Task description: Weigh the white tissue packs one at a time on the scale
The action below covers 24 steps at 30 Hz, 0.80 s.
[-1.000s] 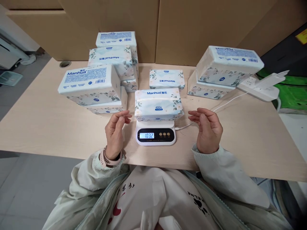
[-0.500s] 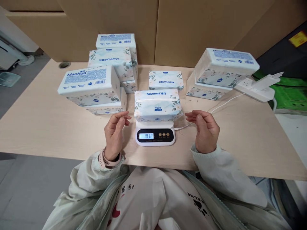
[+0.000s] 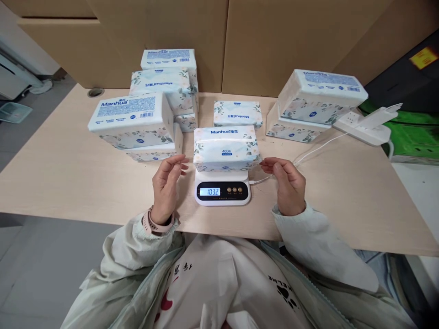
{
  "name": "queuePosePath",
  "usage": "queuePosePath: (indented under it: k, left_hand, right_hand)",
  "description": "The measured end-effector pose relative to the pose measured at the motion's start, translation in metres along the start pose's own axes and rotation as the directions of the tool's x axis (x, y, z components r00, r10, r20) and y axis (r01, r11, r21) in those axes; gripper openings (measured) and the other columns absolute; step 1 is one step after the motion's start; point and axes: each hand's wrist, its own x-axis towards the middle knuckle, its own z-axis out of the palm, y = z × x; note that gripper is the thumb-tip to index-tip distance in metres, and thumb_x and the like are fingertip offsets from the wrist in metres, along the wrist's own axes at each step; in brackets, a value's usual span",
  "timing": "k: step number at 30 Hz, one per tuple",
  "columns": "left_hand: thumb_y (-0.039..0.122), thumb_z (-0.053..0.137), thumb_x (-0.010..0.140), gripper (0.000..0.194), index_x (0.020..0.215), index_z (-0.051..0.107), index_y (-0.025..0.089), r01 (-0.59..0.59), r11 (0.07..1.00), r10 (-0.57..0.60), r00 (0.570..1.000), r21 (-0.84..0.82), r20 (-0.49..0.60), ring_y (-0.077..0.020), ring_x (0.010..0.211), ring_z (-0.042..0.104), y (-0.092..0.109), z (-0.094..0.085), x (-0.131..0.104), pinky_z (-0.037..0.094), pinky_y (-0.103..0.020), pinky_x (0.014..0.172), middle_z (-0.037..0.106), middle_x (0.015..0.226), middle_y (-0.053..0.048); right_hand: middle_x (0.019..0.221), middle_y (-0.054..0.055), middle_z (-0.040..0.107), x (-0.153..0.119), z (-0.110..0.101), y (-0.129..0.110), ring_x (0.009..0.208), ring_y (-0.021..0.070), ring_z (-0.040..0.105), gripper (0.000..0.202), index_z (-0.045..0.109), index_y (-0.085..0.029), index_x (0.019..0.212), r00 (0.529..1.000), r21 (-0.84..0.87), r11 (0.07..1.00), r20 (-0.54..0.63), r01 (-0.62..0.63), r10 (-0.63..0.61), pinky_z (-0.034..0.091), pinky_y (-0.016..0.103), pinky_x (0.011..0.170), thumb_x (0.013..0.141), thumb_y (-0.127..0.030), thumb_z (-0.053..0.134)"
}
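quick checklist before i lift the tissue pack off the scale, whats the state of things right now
1. Reading shown: scale display reads 103.2, lit and legible: ok.
2. Pack seated: tissue pack on the scale lies flat on the platform and overhangs it on both sides: ok.
3. Left hand: open, beside the pack's left end, fingertips near it but apart: ok.
4. Right hand: open, fingertips at the pack's right lower corner; contact cannot be told.
5. White cable: runs from the scale's right side under the right hand toward the power strip; could snag: not ok.
6. Neighbouring pack behind: close behind, gap hidden: cannot tell.
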Motion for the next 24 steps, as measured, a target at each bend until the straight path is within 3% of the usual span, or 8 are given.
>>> queuePosePath:
  k: [4, 7, 9, 15, 21, 24]
  left_hand:
    - [0.058, 0.073, 0.099, 0.040, 0.120, 0.081, 0.024, 0.003, 1.000, -0.003, 1.000, -0.001, 0.025, -0.0250, 0.115, 0.075, 0.005, -0.002, 0.006, 0.061, -0.038, 0.100, 0.080, 0.127, -0.011]
    - [0.064, 0.072, 0.098, 0.051, 0.132, 0.078, 0.026, 0.064, 0.997, -0.060, 0.991, -0.039, 0.117, -0.0299, 0.143, 0.065, 0.015, -0.005, 0.015, 0.050, -0.049, 0.126, 0.071, 0.150, -0.011]
    - [0.069, 0.074, 0.095, 0.059, 0.136, 0.076, 0.027, 0.133, 0.988, -0.119, 0.977, -0.073, 0.175, -0.0319, 0.154, 0.057, 0.024, -0.006, 0.021, 0.041, -0.053, 0.134, 0.065, 0.159, -0.010]
    - [0.062, 0.077, 0.094, 0.055, 0.139, 0.074, 0.031, 0.227, 0.964, -0.188, 0.950, -0.141, 0.248, -0.0309, 0.164, 0.045, 0.036, -0.005, 0.027, 0.031, -0.056, 0.141, 0.058, 0.166, -0.005]
    - [0.057, 0.074, 0.096, 0.052, 0.138, 0.074, 0.026, 0.302, 0.942, -0.246, 0.919, -0.147, 0.309, -0.0322, 0.163, 0.046, 0.034, 0.003, 0.022, 0.037, -0.056, 0.138, 0.059, 0.165, -0.009]
    - [0.056, 0.070, 0.099, 0.046, 0.134, 0.077, 0.026, 0.303, 0.949, -0.235, 0.870, -0.093, 0.433, -0.0339, 0.162, 0.048, 0.042, 0.012, 0.015, 0.042, -0.057, 0.135, 0.066, 0.157, -0.008]
  right_hand:
    - [0.114, 0.007, 0.085, 0.010, -0.002, 0.001, 0.108, 0.0249, 0.079, 0.038, 0.080, -0.028, 0.111, 0.999, -0.010, 0.999, -0.014, -0.041, 0.041, 0.064, 0.048, 0.102, 0.097, -0.063, 0.073]
    - [0.126, 0.006, 0.083, 0.026, -0.006, 0.003, 0.119, 0.0262, 0.077, 0.046, 0.079, -0.031, 0.118, 0.989, 0.020, 0.990, 0.041, -0.142, 0.141, 0.059, 0.054, 0.113, 0.090, -0.067, 0.078]
    - [0.132, 0.006, 0.081, 0.036, -0.007, 0.004, 0.125, 0.0272, 0.075, 0.051, 0.079, -0.033, 0.121, 0.976, 0.028, 0.978, 0.079, -0.207, 0.204, 0.055, 0.058, 0.118, 0.086, -0.071, 0.080]
    - [0.130, 0.006, 0.082, 0.040, -0.011, -0.010, 0.123, 0.0281, 0.076, 0.051, 0.081, -0.034, 0.117, 0.960, 0.026, 0.968, 0.136, -0.249, 0.244, 0.059, 0.057, 0.114, 0.084, -0.073, 0.081]
    - [0.134, 0.007, 0.081, 0.032, -0.014, -0.025, 0.122, 0.0302, 0.077, 0.055, 0.080, -0.033, 0.121, 0.940, -0.045, 0.962, 0.207, -0.268, 0.271, 0.062, 0.056, 0.109, 0.087, -0.077, 0.077]
    - [0.141, 0.007, 0.078, 0.025, -0.012, -0.034, 0.130, 0.0327, 0.074, 0.061, 0.077, -0.035, 0.133, 0.896, -0.085, 0.962, 0.350, -0.259, 0.272, 0.063, 0.059, 0.110, 0.091, -0.079, 0.070]
